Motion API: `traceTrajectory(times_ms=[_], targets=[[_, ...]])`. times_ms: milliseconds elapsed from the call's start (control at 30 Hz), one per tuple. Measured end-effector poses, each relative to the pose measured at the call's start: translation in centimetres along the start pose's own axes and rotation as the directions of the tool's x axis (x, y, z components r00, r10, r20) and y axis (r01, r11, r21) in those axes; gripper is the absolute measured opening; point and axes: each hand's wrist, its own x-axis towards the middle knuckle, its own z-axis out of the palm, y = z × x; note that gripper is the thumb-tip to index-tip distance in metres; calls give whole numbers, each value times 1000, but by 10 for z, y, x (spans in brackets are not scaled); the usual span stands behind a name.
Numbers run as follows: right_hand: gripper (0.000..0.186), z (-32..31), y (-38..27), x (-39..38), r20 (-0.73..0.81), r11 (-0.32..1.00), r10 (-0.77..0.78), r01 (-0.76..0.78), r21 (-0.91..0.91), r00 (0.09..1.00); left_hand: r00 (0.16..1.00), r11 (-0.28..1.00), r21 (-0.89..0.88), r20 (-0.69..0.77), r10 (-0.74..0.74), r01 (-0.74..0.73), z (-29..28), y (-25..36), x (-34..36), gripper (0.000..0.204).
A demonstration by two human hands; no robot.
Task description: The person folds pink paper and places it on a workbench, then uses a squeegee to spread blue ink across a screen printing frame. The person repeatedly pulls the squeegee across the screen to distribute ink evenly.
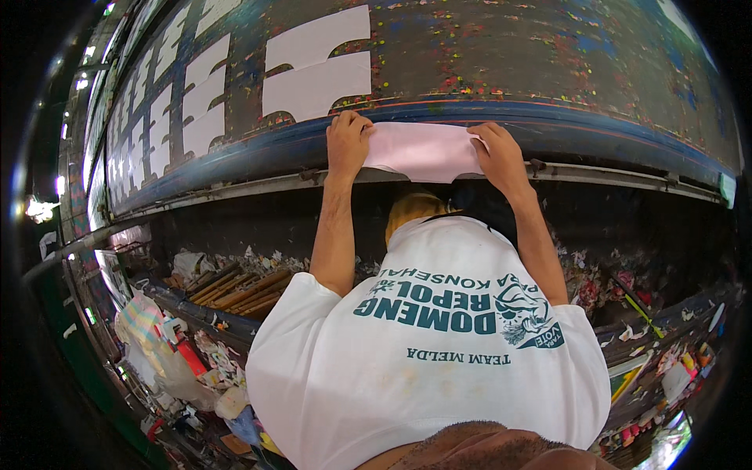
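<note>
A pale pink cut cloth piece (424,149) with curved cut-outs along its lower edge is stretched between my hands at the table's near edge. Its left end is pinched by my left hand (347,142), whose fingers curl over the cloth. At the opposite end my right hand (497,150) grips the corner between thumb and fingers. The piece's lower part hangs over the rail. Just beyond my left hand, similar white cut pieces (317,86) lie flat on the long, paint-specked table (486,63).
More white pieces (205,113) lie in rows to the left. A metal rail (258,188) follows the table's near edge. Beneath it are wooden sticks (243,291) and scraps (595,286). Plastic bags and clutter (160,345) fill the lower left.
</note>
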Motion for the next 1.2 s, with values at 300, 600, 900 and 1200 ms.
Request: traceTrajectory(times_ms=[300, 600, 900, 1200], targets=[[23, 29, 9, 30, 81, 990, 113, -105, -93, 990, 992, 995, 9, -84, 95, -95, 3, -27, 5, 12], [17, 40, 0, 32, 39, 969, 164, -154, -191, 986, 951, 948, 85, 21, 307, -308, -4, -37, 22, 20], [16, 42, -15, 31, -45, 975, 150, -156, -161, 988, 901, 901, -51, 33, 433, -431, 3, -36, 20, 17], [24, 48, -57, 32, 141, 997, 59, -50, -62, 988, 868, 960, -142, 410, 280, -243, -33, 14, -3, 28]])
